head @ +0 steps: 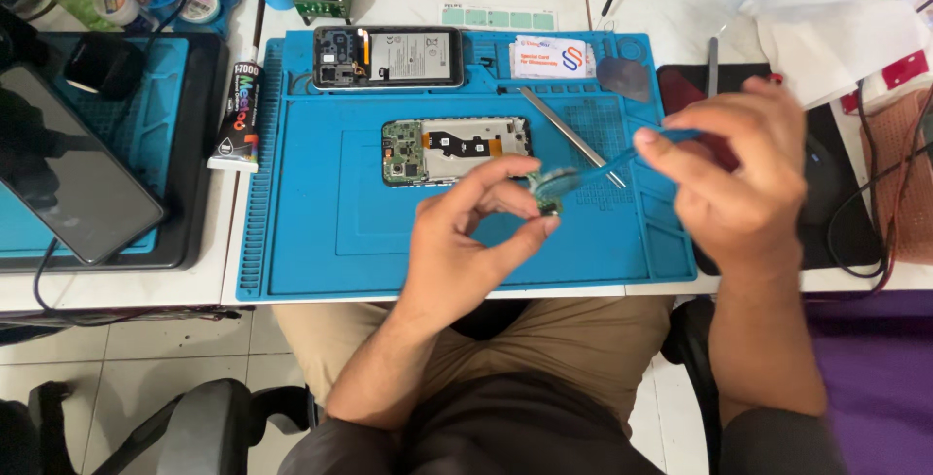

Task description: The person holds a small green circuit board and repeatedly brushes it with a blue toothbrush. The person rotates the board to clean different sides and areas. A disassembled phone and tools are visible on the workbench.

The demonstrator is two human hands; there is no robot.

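The left hand (pixel 466 242) is raised above the near half of the blue mat (pixel 321 242), its fingers (pixel 505 169) curled and pinched on a small green board (pixel 547 193) held between thumb and forefinger. The right hand (pixel 739 179) sits just to the right of it, fingers closed on a thin blue tool (pixel 622 159) that looks like a brush or tweezers; motion blur hides which. The tool's long axis runs from upper right down to lower left, and its tip meets or nearly meets the board, so the board lies down and left of the right fingers and the left hand is the one in contact with it. Beyond the hands, flat on the mat, lies an opened phone frame (pixel 455 150) with its long axis left to right, and further back a second opened phone (pixel 389 57) lies the same way. A metal rod (pixel 573 125) rests slanted on the mat behind the tool, close to its path. A glue tube (pixel 240 111) lies at the mat's left edge, and a dark tablet (pixel 68 174) sits on a tray well to the left. The near strip of mat under the hands is bare, up to the bench edge.
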